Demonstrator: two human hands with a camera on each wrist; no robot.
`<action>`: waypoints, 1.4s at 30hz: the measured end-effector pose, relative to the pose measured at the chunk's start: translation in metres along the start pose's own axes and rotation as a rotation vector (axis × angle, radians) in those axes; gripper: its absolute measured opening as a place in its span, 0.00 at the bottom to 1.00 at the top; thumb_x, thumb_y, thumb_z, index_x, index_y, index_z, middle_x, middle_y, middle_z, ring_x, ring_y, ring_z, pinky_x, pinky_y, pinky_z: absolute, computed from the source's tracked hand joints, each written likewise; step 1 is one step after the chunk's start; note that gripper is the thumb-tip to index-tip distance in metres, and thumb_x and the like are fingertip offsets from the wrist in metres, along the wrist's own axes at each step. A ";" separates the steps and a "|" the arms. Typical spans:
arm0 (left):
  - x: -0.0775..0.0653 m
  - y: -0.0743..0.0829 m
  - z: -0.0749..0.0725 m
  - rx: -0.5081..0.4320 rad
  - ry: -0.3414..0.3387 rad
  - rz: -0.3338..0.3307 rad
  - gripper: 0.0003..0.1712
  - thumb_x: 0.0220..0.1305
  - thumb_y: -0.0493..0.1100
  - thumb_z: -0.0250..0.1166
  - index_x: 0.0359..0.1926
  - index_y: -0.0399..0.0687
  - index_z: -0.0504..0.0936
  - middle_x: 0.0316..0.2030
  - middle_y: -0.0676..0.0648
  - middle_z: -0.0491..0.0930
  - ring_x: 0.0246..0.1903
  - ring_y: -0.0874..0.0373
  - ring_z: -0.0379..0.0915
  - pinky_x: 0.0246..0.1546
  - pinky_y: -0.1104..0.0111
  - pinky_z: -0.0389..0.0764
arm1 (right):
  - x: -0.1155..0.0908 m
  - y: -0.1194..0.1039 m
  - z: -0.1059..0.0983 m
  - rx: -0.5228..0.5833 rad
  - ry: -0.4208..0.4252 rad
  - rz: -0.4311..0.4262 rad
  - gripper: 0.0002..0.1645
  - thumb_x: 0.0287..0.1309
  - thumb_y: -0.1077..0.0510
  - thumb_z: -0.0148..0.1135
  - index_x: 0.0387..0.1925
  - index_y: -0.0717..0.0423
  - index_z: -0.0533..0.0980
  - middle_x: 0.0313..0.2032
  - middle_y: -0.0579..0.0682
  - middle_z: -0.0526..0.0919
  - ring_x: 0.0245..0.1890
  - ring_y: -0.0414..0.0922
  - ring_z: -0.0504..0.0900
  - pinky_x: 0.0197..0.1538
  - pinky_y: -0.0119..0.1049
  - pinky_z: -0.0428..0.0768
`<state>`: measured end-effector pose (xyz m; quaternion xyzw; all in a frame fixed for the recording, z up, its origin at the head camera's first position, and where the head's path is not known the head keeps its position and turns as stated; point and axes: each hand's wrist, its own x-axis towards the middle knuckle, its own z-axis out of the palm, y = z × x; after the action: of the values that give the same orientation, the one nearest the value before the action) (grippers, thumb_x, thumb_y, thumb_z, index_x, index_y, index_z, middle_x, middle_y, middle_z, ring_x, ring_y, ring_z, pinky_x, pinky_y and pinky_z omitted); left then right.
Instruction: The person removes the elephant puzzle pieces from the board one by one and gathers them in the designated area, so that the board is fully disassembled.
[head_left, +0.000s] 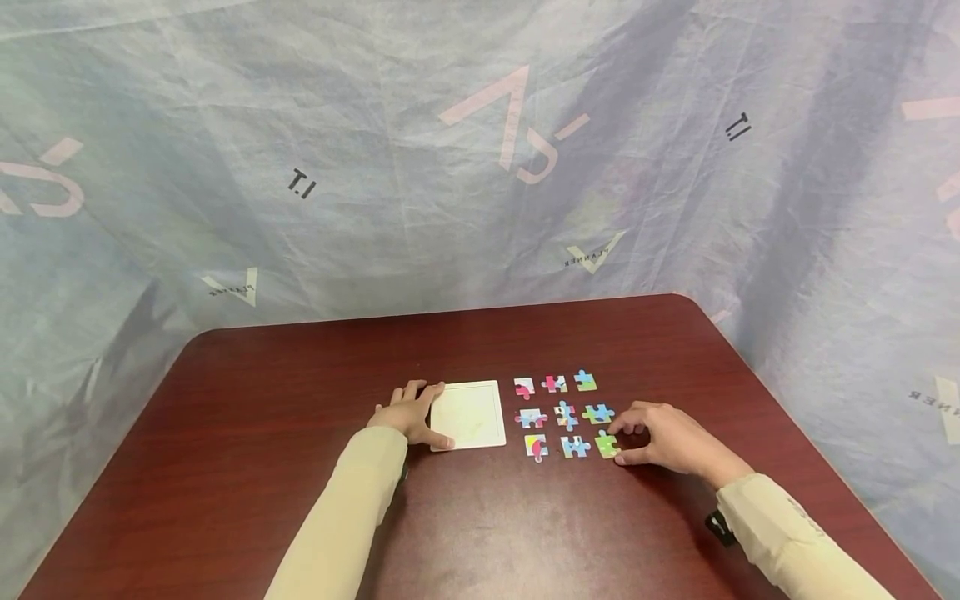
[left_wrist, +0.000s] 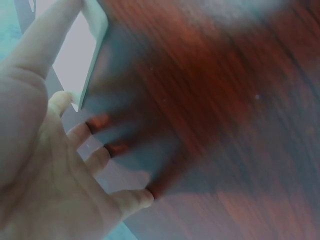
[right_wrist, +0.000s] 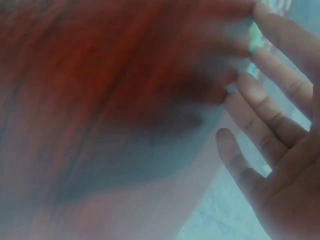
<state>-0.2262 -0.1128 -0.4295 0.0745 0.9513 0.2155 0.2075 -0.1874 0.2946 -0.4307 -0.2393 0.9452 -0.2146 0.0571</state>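
Observation:
My left hand lies at the left side of a square, cream-white puzzle tray with a raised rim. Its thumb touches the near left corner and its index finger the far left corner; the other fingers spread over the table. In the left wrist view the fingers are extended beside the tray. On the right, my right hand has its thumb and index fingertips right at the right edge of a green jigsaw piece. The right wrist view shows the fingers long and loosely spread, with the piece mostly hidden.
Several more jigsaw pieces lie in three rows between tray and right hand, among them a blue one and a yellow-pink one. The dark red-brown table has rounded far corners. A grey printed cloth hangs behind it.

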 end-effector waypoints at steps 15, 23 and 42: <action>-0.010 0.000 -0.009 -0.083 0.008 0.049 0.55 0.58 0.51 0.75 0.80 0.48 0.55 0.76 0.34 0.49 0.74 0.32 0.45 0.65 0.26 0.45 | 0.019 -0.033 -0.015 0.108 0.313 0.095 0.09 0.63 0.57 0.71 0.44 0.54 0.86 0.37 0.45 0.82 0.35 0.44 0.77 0.39 0.43 0.79; -0.014 0.006 -0.015 -0.008 0.130 0.054 0.44 0.66 0.50 0.69 0.77 0.45 0.61 0.74 0.32 0.56 0.72 0.32 0.53 0.67 0.31 0.53 | 0.036 -0.051 -0.010 0.076 0.404 0.159 0.15 0.65 0.55 0.69 0.49 0.58 0.85 0.47 0.58 0.82 0.42 0.55 0.80 0.42 0.53 0.78; -0.031 0.045 -0.008 0.141 0.615 0.085 0.41 0.72 0.59 0.61 0.79 0.51 0.60 0.78 0.42 0.56 0.76 0.45 0.51 0.72 0.38 0.51 | 0.080 -0.099 0.007 -0.080 0.428 0.140 0.41 0.68 0.44 0.64 0.75 0.55 0.64 0.74 0.62 0.62 0.76 0.61 0.54 0.69 0.66 0.58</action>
<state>-0.1995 -0.0828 -0.3924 0.0596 0.9781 0.1700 -0.1045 -0.2136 0.1756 -0.3946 -0.1241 0.9578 -0.2183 -0.1396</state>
